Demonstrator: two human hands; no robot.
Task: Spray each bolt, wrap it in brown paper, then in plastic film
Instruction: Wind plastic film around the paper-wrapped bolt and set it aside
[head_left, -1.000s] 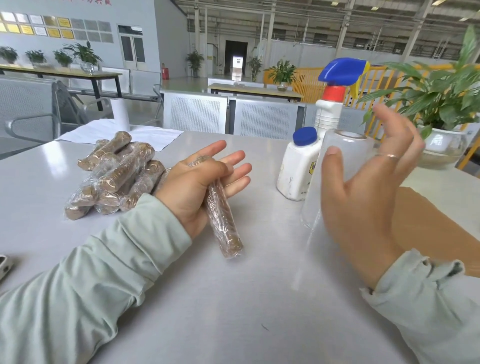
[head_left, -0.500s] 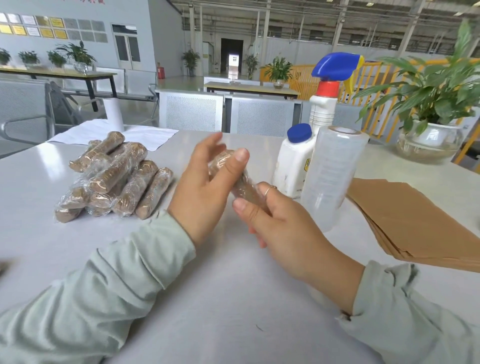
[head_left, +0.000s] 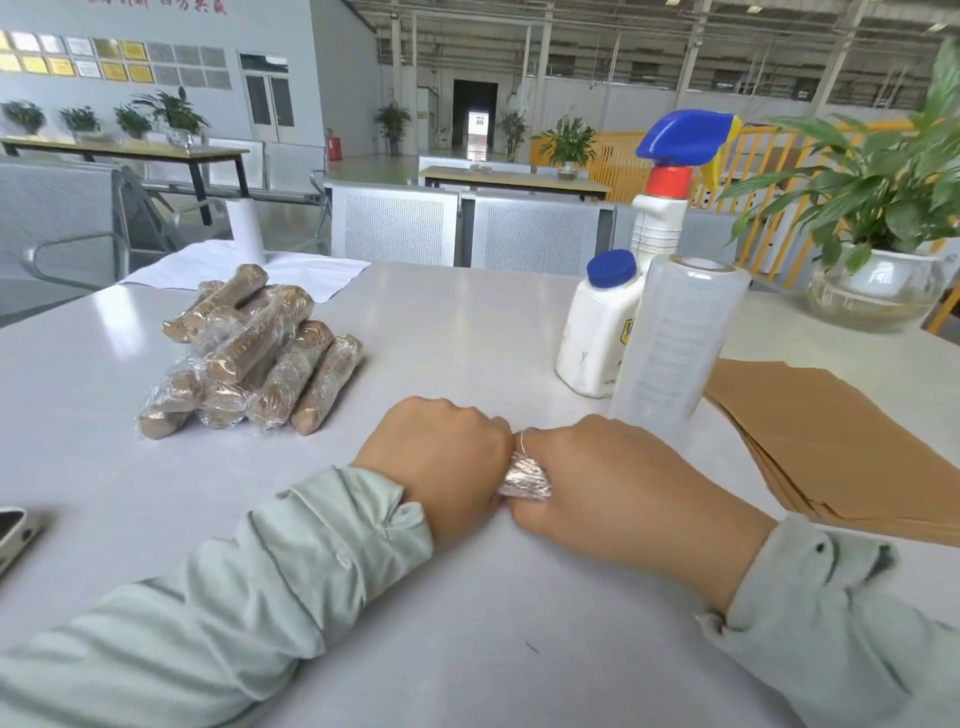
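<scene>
Both hands, left (head_left: 441, 457) & right (head_left: 608, 483), now down on the surface (head_left: 467, 649) w/ grip clamped on the film-wrapped bolt (head_left: 524, 480), lifted a sec ago, so prob. sealing the ends.

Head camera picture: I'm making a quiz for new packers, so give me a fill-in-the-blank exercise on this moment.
1. Both hands, left hand and right hand, hold one film-wrapped ____ between them.
2. The pile of wrapped bolts lies to the ____ of the hands.
3. The spray bottle has a ____ trigger head.
4. The stack of brown paper lies on the table to the right of the upright roll of ____.

Missing words: bolt; left; blue; plastic film
</scene>
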